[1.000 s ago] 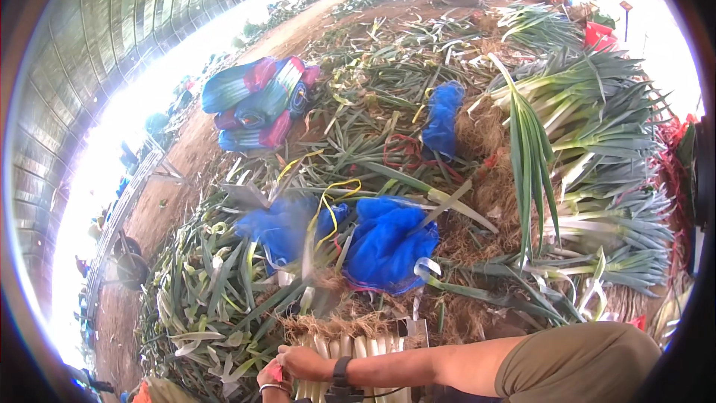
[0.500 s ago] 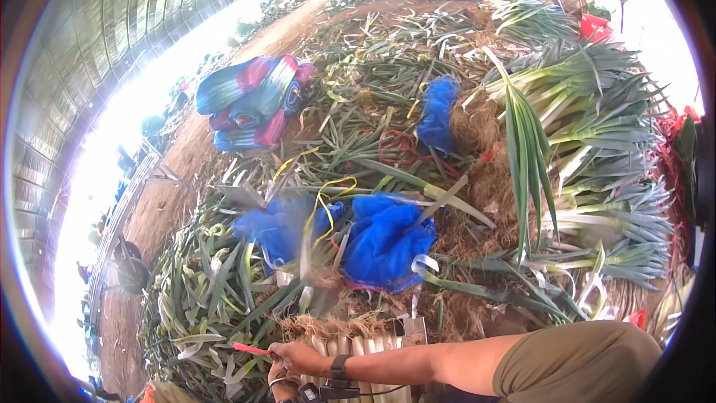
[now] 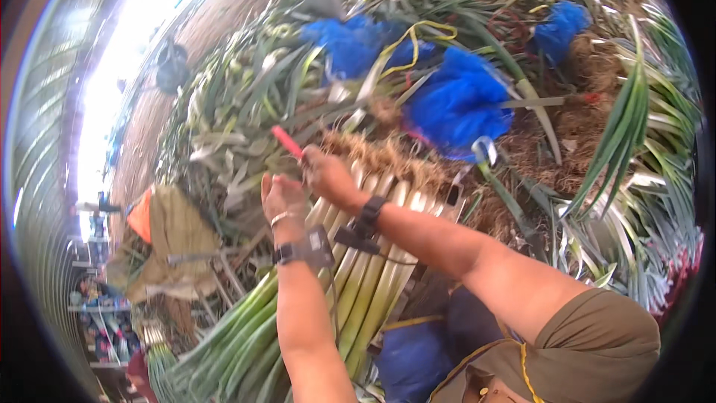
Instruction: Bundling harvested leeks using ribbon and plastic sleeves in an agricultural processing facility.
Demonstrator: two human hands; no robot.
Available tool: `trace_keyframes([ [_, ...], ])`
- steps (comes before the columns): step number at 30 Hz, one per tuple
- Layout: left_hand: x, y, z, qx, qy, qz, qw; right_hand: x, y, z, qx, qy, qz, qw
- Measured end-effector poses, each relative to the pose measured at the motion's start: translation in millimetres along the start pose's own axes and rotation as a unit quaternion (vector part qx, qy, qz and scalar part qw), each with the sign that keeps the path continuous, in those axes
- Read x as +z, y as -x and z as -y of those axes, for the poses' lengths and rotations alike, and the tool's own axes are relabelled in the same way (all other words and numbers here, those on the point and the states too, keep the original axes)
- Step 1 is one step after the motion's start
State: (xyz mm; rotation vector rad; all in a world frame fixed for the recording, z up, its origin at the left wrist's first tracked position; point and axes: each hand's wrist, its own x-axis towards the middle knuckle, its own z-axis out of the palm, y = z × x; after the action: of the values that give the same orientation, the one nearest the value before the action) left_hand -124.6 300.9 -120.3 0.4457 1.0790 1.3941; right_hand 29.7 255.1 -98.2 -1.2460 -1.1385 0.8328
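Nearest us, the two bare forearms reach over a row of leeks, which lies side by side with the green leaves fanning down to the lower left and the roots pointing away; we judge that this alignment puts the pale shafts within easy reach of both hands. Above their root end, we see the right hand closed round a red strip, one end sticking out past the fingers, perhaps gripped short of that end to keep it free. Just beside it, the left hand has its fingers raised and blurred, and we cannot tell whether it grasps anything. Beyond the roots we find a crumpled blue mesh bag on the litter, a yellow strap near it and loose green leaves heaped to the left. Farther off to the right, more leeks lie piled, probably kept there to leave the space before the person for the row.
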Motion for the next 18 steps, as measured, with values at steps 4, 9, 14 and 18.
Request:
trace_keyframes([
  [4, -7, 8, -2, -0.079, 0.009, -0.045, 0.996, 6, 6, -7, 0.014, -0.008, -0.003, 1.000],
  [9, -36, -17, -17, -0.272, 0.116, 0.247, 0.923, 12, 16, 18, -0.009, -0.060, 0.007, 0.998],
  [14, 8, 2, 34, -0.247, 0.036, 0.132, 0.959, -3, 9, -11, -0.021, -0.005, 0.000, 1.000],
  [18, -12, -18, 20, -0.153, -0.054, 0.073, 0.984, 14, 11, 11, -0.027, -0.047, -0.023, 0.998],
])
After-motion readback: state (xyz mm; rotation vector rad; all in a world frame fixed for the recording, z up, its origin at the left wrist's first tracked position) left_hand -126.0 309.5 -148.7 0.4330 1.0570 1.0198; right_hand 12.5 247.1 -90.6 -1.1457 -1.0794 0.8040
